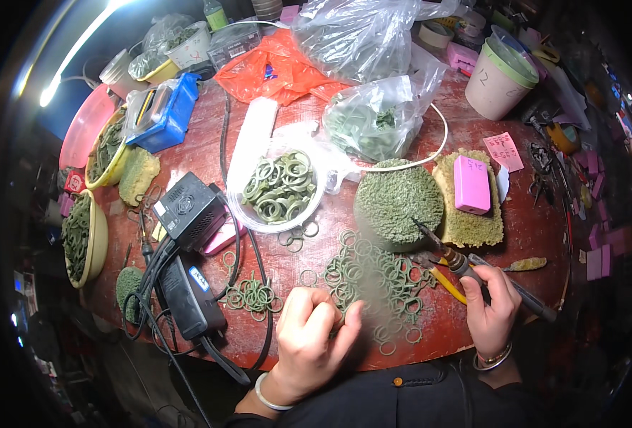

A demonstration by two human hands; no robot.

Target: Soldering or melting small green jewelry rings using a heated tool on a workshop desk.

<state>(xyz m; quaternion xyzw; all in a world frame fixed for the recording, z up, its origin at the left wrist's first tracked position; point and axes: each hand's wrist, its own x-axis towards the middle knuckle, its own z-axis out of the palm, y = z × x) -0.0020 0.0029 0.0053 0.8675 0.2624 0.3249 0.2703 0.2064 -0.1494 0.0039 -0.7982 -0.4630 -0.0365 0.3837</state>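
Observation:
My left hand (314,344) is curled closed at the table's front edge, beside a loose pile of green rings (351,278); what its fingers hold is hidden. My right hand (488,305) grips a pen-like tool (462,264) with a grey handle, its thin tip over a round green textured pad (394,196). Yellow-handled pliers (451,285) lie just left of that hand. A white bowl of thicker green rings (276,187) stands beyond my left hand. A pale blurred streak crosses the middle of the view.
Black power boxes (187,207) with cables lie left. Bowls of green pieces (77,235) and a blue tray (177,114) stand farther left. Plastic bags (351,36) line the back. A pink block (471,184) on a yellow sponge and a beige bucket (494,82) are right.

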